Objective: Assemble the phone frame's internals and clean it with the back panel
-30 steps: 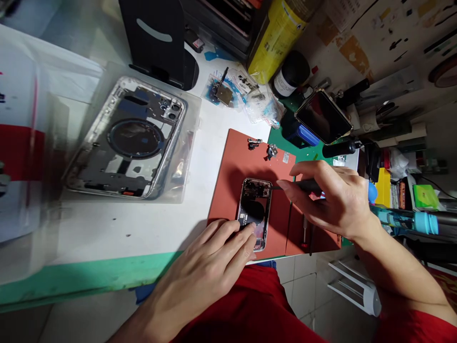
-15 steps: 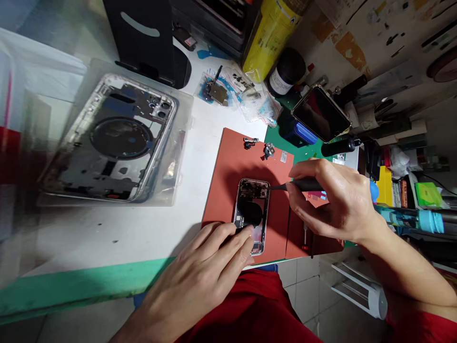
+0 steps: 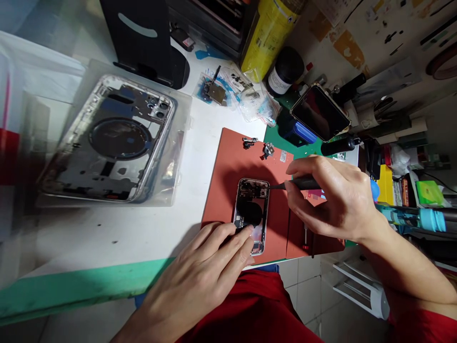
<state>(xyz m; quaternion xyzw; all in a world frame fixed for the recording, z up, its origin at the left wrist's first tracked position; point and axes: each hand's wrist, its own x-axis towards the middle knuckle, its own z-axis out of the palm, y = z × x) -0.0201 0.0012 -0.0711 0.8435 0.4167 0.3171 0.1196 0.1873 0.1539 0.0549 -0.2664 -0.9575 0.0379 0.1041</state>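
An opened phone frame lies on a reddish-brown mat, its inner parts showing. My left hand rests over the frame's lower left part, fingers together, holding it against the mat. My right hand pinches a dark pointed tool, whose thin tip is at the frame's upper right edge. Whether the tip touches the edge is too small to tell. Above the frame on the mat are small metal parts and a little silvery plate.
At the left, a larger phone housing lies on a clear plastic tray. Plastic bags, a black jar, a yellow can and a propped phone stand behind. A red-ended screwdriver lies right of the frame.
The view has shifted very slightly. My right hand is a touch further left, with the tool tip still at the frame's edge. My left hand has kept its place.
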